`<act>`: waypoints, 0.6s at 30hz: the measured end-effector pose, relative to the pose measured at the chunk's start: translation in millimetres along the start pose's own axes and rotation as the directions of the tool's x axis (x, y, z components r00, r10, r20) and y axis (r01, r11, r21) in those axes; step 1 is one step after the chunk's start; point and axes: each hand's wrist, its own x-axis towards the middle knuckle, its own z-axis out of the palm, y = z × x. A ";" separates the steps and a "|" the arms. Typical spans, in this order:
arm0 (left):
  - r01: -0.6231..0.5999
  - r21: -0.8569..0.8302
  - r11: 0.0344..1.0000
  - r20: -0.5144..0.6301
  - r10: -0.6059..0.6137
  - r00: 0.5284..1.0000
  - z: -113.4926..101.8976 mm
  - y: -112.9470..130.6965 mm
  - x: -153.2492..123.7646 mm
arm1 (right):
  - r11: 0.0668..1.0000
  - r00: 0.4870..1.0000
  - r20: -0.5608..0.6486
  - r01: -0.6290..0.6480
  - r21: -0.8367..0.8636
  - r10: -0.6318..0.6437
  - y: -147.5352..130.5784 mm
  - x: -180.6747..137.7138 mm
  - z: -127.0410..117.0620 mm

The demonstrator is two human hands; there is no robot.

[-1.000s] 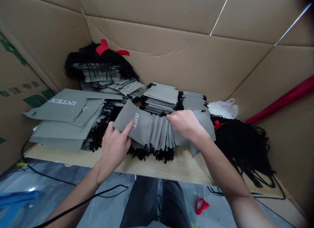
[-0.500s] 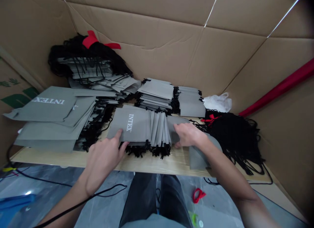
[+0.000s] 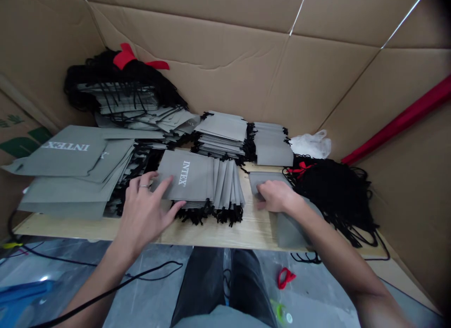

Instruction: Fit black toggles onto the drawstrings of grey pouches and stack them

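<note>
The person's two hands are well apart. The left hand (image 3: 143,210) is spread loosely, with a ring on one finger; its fingertips are at the left side of a pile of small gray bags (image 3: 197,180), and its thumb is by the pile's front corner. The right hand (image 3: 276,196) has its fingers bent over a single gray bag (image 3: 268,176); the fingertips are partly hidden, so I cannot tell whether they pinch it.

The pile lies on the worktop (image 3: 259,236) between the hands. Its top bag shows white INTEX lettering, the bags on its right side overlap like a fan, and black cord ends stick out along the front. Another gray bag (image 3: 291,229) lies partly under the right forearm, near the front edge.

Right of that is a heap of black cords (image 3: 338,196) with a red ribbon (image 3: 302,168), and behind it a white plastic bag (image 3: 312,144). Two more stacks, a middle stack (image 3: 223,126) and a right stack (image 3: 273,152), sit behind the pile. On the left are large gray bags (image 3: 70,152), also marked INTEX, and behind them a corded bundle (image 3: 120,97) topped with red strips (image 3: 125,56).

Cardboard walls (image 3: 225,74) surround the worktop. Below, a red loop (image 3: 285,277) lies on the floor (image 3: 317,300).
</note>
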 end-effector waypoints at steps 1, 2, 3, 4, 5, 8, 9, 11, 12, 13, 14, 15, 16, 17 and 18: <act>-0.019 -0.040 0.999 -0.002 0.019 1.000 4.2 -3.9 1.0 | 1.000 1.000 -0.009 0.019 0.014 -0.019 3.7 1.2 -3.1; -0.038 -0.075 0.996 0.003 0.038 0.999 8.6 -7.2 2.2 | 0.999 0.999 -0.023 0.037 0.029 -0.036 7.1 3.6 -6.9; -0.063 -0.102 0.993 0.009 0.064 0.998 13.1 -10.0 3.4 | 0.998 0.998 -0.034 0.052 0.044 -0.050 10.0 7.0 -10.8; -0.090 -0.121 0.989 0.014 0.092 0.996 17.4 -12.2 4.6 | 0.996 0.997 -0.041 0.070 0.062 -0.068 12.3 11.2 -14.4; -0.116 -0.136 0.984 0.020 0.120 0.993 21.4 -13.8 5.5 | 0.992 0.995 -0.040 0.092 0.082 -0.089 14.1 16.1 -17.6; -0.156 -0.161 0.974 0.052 0.166 0.985 30.1 -15.1 7.4 | 0.967 0.981 -0.026 0.192 0.168 -0.190 17.5 30.6 -22.0; -0.150 -0.166 0.975 0.072 0.164 0.984 31.7 -14.5 7.9 | 0.954 0.975 -0.028 0.223 0.199 -0.222 18.3 34.7 -21.8; -0.128 -0.176 0.976 0.112 0.149 0.983 33.1 -12.0 9.4 | 0.935 0.966 -0.050 0.256 0.246 -0.252 19.4 41.4 -20.1; -0.119 -0.182 0.976 0.128 0.143 0.981 33.1 -10.2 10.5 | 0.932 0.967 -0.070 0.255 0.257 -0.245 19.4 44.0 -19.2; -0.113 -0.188 0.976 0.140 0.140 0.980 32.9 -7.9 12.1 | 0.934 0.969 -0.094 0.244 0.260 -0.228 18.9 46.2 -18.8; -0.111 -0.195 0.974 0.147 0.141 0.979 32.5 -5.3 13.9 | 0.938 0.971 -0.121 0.230 0.259 -0.205 17.8 47.9 -19.0; -0.114 -0.200 0.973 0.150 0.145 0.978 32.0 -2.4 16.0 | 0.942 0.972 -0.151 0.215 0.257 -0.181 15.9 49.2 -20.4; -0.120 -0.207 0.971 0.151 0.152 0.977 31.4 0.8 18.2 | 0.945 0.970 -0.184 0.201 0.256 -0.156 13.3 49.9 -22.8; -0.126 -0.215 0.968 0.153 0.161 0.975 30.8 4.2 20.6 | 0.947 0.967 -0.219 0.188 0.259 -0.132 10.0 50.1 -26.5; -0.133 -0.225 0.965 0.157 0.170 0.973 30.3 7.7 23.0 | 0.947 0.960 -0.257 0.179 0.267 -0.109 5.9 49.7 -31.2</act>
